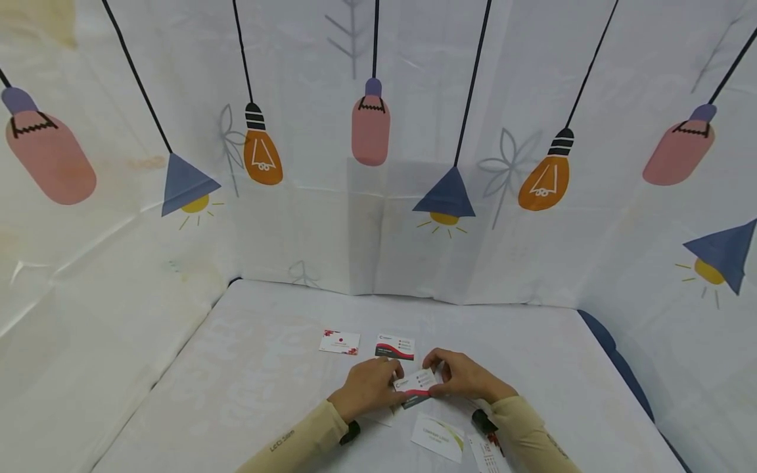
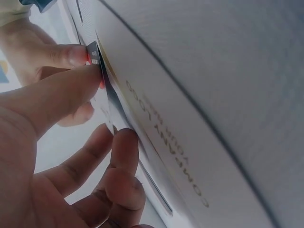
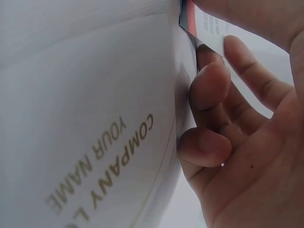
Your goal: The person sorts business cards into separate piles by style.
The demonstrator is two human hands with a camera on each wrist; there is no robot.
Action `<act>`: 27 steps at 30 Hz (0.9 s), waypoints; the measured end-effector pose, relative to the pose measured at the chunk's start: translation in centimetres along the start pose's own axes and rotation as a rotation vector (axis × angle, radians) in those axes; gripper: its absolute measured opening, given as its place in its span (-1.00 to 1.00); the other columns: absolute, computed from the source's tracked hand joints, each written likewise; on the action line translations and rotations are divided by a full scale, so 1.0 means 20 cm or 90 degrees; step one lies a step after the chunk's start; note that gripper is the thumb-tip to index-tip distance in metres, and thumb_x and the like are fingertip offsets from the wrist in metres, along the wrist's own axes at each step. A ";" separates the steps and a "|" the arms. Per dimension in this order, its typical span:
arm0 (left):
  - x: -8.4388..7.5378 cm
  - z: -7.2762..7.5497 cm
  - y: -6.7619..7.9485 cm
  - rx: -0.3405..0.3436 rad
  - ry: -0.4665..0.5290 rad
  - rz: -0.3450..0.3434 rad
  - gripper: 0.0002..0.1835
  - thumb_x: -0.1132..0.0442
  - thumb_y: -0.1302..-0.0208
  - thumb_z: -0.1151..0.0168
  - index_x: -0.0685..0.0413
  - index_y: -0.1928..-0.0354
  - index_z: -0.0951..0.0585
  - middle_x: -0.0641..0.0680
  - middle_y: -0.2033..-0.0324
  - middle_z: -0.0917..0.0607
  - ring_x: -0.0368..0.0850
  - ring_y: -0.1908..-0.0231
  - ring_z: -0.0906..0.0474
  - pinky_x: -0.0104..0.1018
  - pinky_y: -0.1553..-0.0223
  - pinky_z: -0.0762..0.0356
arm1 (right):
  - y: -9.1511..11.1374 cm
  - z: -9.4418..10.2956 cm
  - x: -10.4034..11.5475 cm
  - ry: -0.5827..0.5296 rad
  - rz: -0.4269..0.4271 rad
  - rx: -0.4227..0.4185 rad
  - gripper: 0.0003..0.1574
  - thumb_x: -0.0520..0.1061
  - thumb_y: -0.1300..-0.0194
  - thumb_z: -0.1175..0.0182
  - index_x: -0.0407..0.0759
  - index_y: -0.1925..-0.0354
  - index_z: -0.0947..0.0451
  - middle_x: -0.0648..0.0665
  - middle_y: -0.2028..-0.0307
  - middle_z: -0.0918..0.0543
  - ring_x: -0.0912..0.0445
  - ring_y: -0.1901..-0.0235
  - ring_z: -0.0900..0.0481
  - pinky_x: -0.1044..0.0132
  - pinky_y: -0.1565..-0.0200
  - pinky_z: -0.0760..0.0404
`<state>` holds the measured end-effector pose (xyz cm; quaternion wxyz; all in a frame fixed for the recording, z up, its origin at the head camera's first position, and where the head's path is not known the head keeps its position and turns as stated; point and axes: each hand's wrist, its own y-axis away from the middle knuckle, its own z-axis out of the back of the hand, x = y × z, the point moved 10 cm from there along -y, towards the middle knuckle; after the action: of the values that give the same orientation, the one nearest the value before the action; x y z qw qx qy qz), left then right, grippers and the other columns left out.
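Left hand (image 1: 369, 386) and right hand (image 1: 468, 377) pinch a rectangular card (image 1: 416, 380).

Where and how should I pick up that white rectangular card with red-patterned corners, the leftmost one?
Probably best pinched at the near long edge of the white rectangular card with red-patterned corners, coming from the near side: it looks thin and lies flat, and that edge is uncovered.

on the table (image 1: 248, 381), two cards (image 1: 340, 342) behind the held card (image 1: 416, 380), more cards (image 1: 436, 438) before it
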<state>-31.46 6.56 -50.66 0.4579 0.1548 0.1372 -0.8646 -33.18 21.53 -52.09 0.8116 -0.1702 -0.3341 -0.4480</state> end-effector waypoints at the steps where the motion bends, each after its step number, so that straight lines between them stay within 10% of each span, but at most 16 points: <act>1: 0.01 0.00 0.00 0.001 0.013 0.003 -0.66 -0.11 -0.10 -0.51 -0.13 0.21 -0.64 -0.21 0.47 -0.57 -0.36 0.47 -0.41 -0.38 0.42 -0.40 | 0.00 0.00 0.00 -0.001 -0.002 -0.002 -0.46 -0.04 -0.11 -0.55 -0.06 0.00 -0.53 0.01 0.22 -0.57 0.18 0.41 -0.47 0.35 0.35 -0.48; 27: 0.10 0.10 -0.06 -0.054 0.053 -0.005 -0.79 0.15 -0.15 -0.49 -0.11 0.16 -0.72 -0.23 0.47 -0.60 -0.39 0.45 -0.44 -0.40 0.44 -0.40 | -0.03 0.04 0.02 0.013 0.011 -0.083 -0.56 0.01 -0.20 -0.48 0.02 -0.01 -0.58 0.04 0.29 -0.61 0.22 0.45 -0.47 0.33 0.41 -0.47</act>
<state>-33.82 4.91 -49.55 0.4546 0.1709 0.1931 -0.8526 -33.83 21.32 -51.29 0.8059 -0.2208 -0.2947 -0.4636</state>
